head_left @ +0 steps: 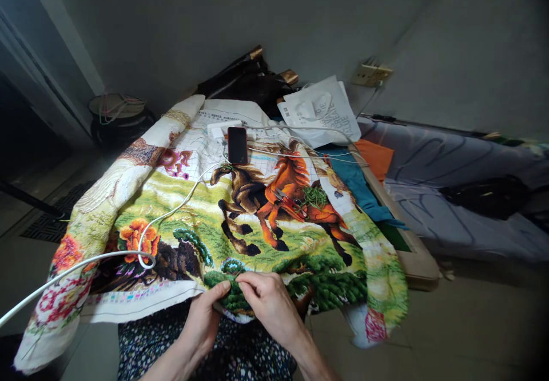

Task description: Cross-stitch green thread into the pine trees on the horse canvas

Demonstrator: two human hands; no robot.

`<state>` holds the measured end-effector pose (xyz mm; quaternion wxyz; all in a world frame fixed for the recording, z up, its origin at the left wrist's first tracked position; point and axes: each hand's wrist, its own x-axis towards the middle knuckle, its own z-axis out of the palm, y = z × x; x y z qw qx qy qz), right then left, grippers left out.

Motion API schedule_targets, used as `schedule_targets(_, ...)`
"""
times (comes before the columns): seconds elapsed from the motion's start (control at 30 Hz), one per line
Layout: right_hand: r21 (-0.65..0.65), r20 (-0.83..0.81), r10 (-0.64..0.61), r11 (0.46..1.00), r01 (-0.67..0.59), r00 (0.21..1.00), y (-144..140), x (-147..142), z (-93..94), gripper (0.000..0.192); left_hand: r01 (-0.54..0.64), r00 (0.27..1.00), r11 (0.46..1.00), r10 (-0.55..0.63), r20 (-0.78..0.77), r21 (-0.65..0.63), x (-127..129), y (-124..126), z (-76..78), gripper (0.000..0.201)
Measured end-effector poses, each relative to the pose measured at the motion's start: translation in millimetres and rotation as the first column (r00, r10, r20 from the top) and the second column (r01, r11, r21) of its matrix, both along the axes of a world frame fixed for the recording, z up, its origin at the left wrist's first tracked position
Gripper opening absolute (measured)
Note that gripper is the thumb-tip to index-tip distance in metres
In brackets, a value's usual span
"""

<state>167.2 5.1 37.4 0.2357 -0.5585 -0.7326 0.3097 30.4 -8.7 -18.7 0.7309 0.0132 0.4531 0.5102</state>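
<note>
A large cross-stitch cloth (201, 198) with running horses, flowers and green foliage spreads over a low table and my lap, its two sides rolled up. My left hand (203, 315) grips its near edge, thumb on top and fingers hidden underneath. Just to the right, my right hand (268, 298) is pinched together close above the dark green stitching; whatever is in the pinch is too small to make out. On the cloth lie a small phone (237, 145), a clump of green thread (316, 197) and red-handled scissors or snips (288, 201).
A white cable (175, 209) crosses the cloth from the lower left. White adapters (225, 130) sit behind the phone. A white paper bag (319, 112) and a dark bag (244, 80) stand at the back. To the right are teal fabric (354, 181) and a covered seat (429, 209).
</note>
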Motion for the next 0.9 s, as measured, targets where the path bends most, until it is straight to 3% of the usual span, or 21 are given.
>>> schedule_targets(0.23, 0.04, 0.074, 0.003, 0.999, -0.006, 0.997, 0.4, -0.7, -3.2, 0.023, 0.001, 1.0, 1.0, -0.001, 0.013, 0.009, -0.3, -0.7, -4.5, 0.02)
schedule_targets(0.43, 0.11, 0.35, 0.031, 0.991, -0.073, 0.936, -4.0, -11.5, -6.4, 0.022, -0.027, 0.996, 1.0, 0.028, -0.081, 0.007, -0.3, -2.5, -5.7, 0.018)
schedule_targets(0.57, 0.099, 0.455, -0.005, 0.994, -0.045, 0.89, -1.8, -24.3, -9.8, 0.019, -0.026, 0.991, 0.999, 0.028, -0.128, 0.018, -0.4, -2.6, -1.4, 0.019)
schedule_targets(0.63, 0.126, 0.388, -0.061, 0.992, 0.013, 0.919, -3.8, -27.9, -13.2, 0.02, -0.028, 0.99, 0.999, 0.032, -0.136, 0.03, -0.6, -2.4, -2.0, 0.02)
schedule_targets(0.73, 0.267, 0.085, -0.128, 0.958, 0.101, 0.988, -22.2, -26.2, -25.1, 0.018, -0.031, 0.99, 1.0, 0.031, -0.137, 0.0, -0.8, -1.8, -6.4, 0.018)
schedule_targets(0.8, 0.294, -0.076, -0.013, 0.955, 0.035, 0.997, -43.8, -22.6, -41.2, 0.015, -0.026, 0.993, 0.998, 0.019, -0.119, -0.056, -0.4, -0.8, -8.9, 0.014)
schedule_targets(0.9, 0.05, -0.165, 0.215, 0.976, -0.21, 0.962, -71.7, -21.4, -77.5, 0.02, -0.029, 0.998, 0.996, 0.025, -0.049, -0.081, 1.0, 0.8, -8.0, 0.012)
